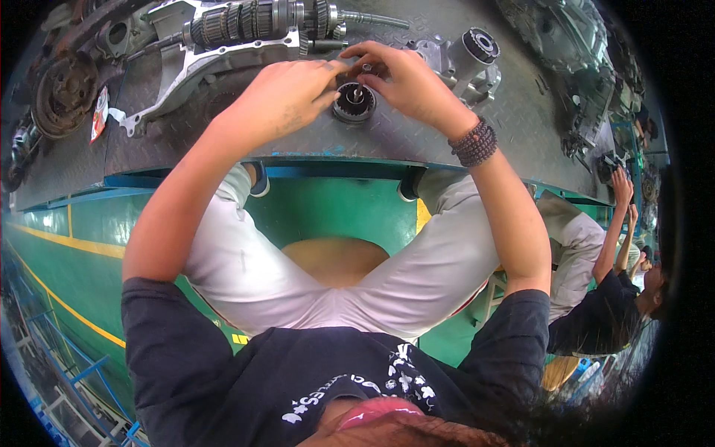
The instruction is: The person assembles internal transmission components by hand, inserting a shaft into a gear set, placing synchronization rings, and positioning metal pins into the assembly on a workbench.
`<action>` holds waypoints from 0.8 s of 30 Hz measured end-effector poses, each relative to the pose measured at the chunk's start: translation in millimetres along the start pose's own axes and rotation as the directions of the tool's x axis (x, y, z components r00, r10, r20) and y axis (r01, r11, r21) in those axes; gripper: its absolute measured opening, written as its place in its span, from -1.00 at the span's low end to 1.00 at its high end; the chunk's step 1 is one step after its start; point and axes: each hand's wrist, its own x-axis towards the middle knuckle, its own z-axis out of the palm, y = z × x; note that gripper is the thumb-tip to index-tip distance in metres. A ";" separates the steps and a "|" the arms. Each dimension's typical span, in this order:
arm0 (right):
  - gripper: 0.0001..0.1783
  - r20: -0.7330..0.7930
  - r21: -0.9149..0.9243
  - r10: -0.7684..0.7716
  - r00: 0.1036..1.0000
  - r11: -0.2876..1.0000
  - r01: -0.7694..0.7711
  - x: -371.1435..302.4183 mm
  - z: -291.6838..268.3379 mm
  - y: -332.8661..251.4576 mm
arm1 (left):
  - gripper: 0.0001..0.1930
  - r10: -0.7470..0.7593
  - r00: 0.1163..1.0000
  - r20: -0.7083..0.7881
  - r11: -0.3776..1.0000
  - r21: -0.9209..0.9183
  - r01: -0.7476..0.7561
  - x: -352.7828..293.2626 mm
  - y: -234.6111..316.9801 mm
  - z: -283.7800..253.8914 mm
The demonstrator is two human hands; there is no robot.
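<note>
The right hand (410,78) is partly closed, its fingers curled and its thumb bent in around a small round metal piece (367,68); we cannot tell whether it truly grips it. The left hand (298,86) is half curled just beside it, thumb apart from the fingers, and since its fingertips are partly turned away, we cannot tell if they hold anything. Right below the fingers, near the front edge of the tabletop (298,145), we see a toothed ring (344,112) lying flat, with a thin metal rod (358,94) standing up from its middle. We wear a dark bead bracelet (474,143) on the right wrist.

Beyond the right hand sits a metal housing (439,56), a round toothed cylinder (481,46) beside it. Past the left hand, a pale metal casing (179,82) stretches toward the left, and a shaft with a row of gears (242,24) lies along it. Farther left we find a red and white packet (100,115) and a rusty disc (63,93). A large casing (555,33) stands at the far right.

Below, a round stool (335,257) shows between our knees over the green floor (82,283). At the right, another person (596,320) raises their arms at the same tabletop.
</note>
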 end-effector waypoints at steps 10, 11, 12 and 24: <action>-0.72 -0.199 0.107 0.002 0.980 0.994 0.020 -1.7 -4.5 11.8 | -0.36 -0.120 0.987 -0.103 0.979 -0.175 0.101 27.5 -6.3 43.7; -0.72 -0.197 0.110 0.006 0.980 0.994 0.016 -0.5 -6.0 6.6 | -0.39 -0.098 0.989 -0.113 0.966 -0.248 0.067 28.2 -10.6 46.2; -0.74 -0.175 0.315 0.132 0.976 0.946 -0.072 0.4 -7.3 1.3 | -0.52 -0.037 0.977 -0.208 0.950 -0.310 -0.030 26.6 -13.2 49.7; -0.70 -0.170 0.330 0.235 0.957 0.928 -0.170 -5.0 -27.3 5.8 | -0.58 -0.246 0.963 -0.113 0.784 -0.607 0.129 26.3 -18.8 20.6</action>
